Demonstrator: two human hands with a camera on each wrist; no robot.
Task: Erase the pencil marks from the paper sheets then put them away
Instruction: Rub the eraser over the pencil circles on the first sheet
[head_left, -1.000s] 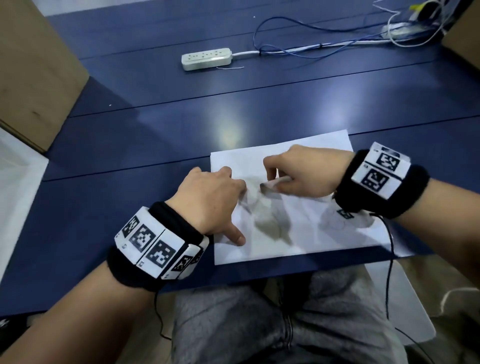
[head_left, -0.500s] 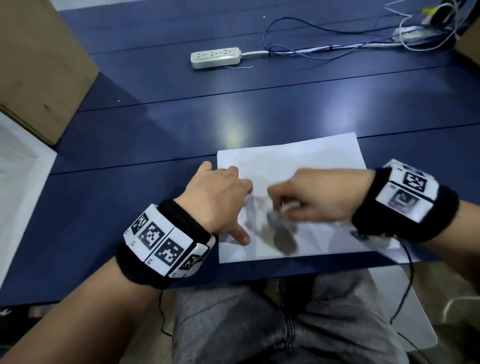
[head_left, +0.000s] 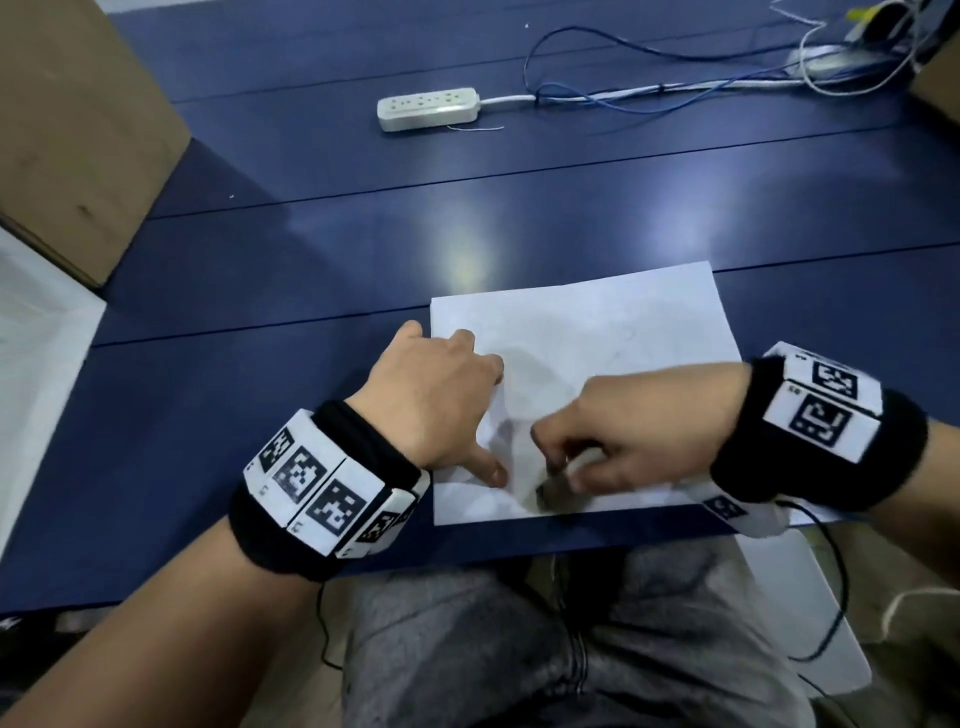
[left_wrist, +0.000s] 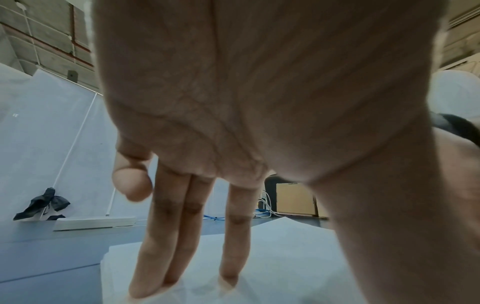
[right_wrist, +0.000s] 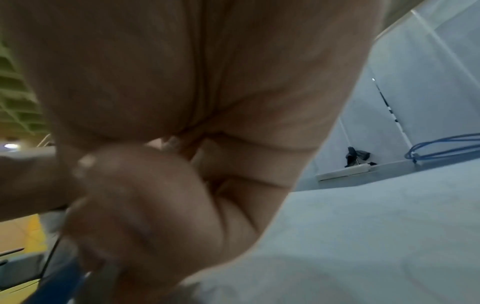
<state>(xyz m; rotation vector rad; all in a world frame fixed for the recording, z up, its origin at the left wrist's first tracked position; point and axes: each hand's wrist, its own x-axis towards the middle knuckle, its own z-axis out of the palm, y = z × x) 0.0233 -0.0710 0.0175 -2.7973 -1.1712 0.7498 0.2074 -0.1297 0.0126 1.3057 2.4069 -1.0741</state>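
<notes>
A white paper sheet (head_left: 597, 332) lies on the dark blue table (head_left: 234, 374), close to its front edge. My left hand (head_left: 436, 400) presses on the sheet's left part. In the left wrist view its straight fingers (left_wrist: 155, 257) stand with their tips on the paper (left_wrist: 285, 257). My right hand (head_left: 613, 436) is curled round a small whitish eraser (head_left: 579, 461), whose tip sits on the sheet near its front edge, just right of my left thumb. The right wrist view is blurred: it shows curled fingers (right_wrist: 145, 195) above the paper (right_wrist: 363, 236), with the eraser mostly hidden.
A white power strip (head_left: 427, 108) and loose blue and white cables (head_left: 675, 88) lie at the far side of the table. A cardboard box (head_left: 78, 130) stands at the left. A white sheet-like thing (head_left: 795, 597) hangs below the table's front edge at the right, beside my lap.
My right hand has moved with the eraser from the middle of the sheet towards its front edge. My left hand has stayed pressing on the paper.
</notes>
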